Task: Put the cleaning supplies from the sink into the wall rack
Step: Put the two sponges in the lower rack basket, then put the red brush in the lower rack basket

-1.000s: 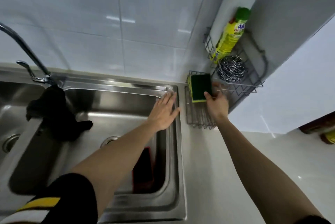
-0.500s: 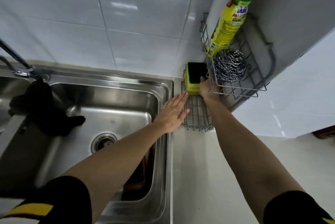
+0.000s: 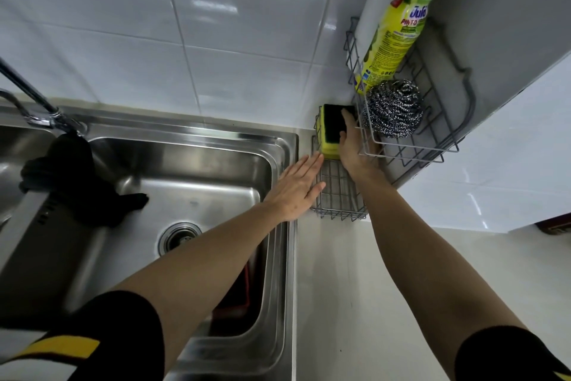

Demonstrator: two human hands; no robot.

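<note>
A yellow sponge with a dark green scouring face stands at the far end of the lower wire rack. My right hand grips its right side, fingers on the green face. My left hand lies flat and open on the right rim of the steel sink, fingertips touching the lower rack's edge. The upper wire rack on the wall holds a steel wool ball and a yellow bottle with a green cap. A red and black object lies in the sink under my left arm.
A black cloth hangs over the sink divider below the faucet. The drain sits mid-basin. White tiled wall behind, pale countertop to the right of the sink. A white bottle stands behind the yellow one.
My right hand carried the sponge down from above into the far end of the lower rack. My left hand slid from the sink rim toward the rack's edge.
</note>
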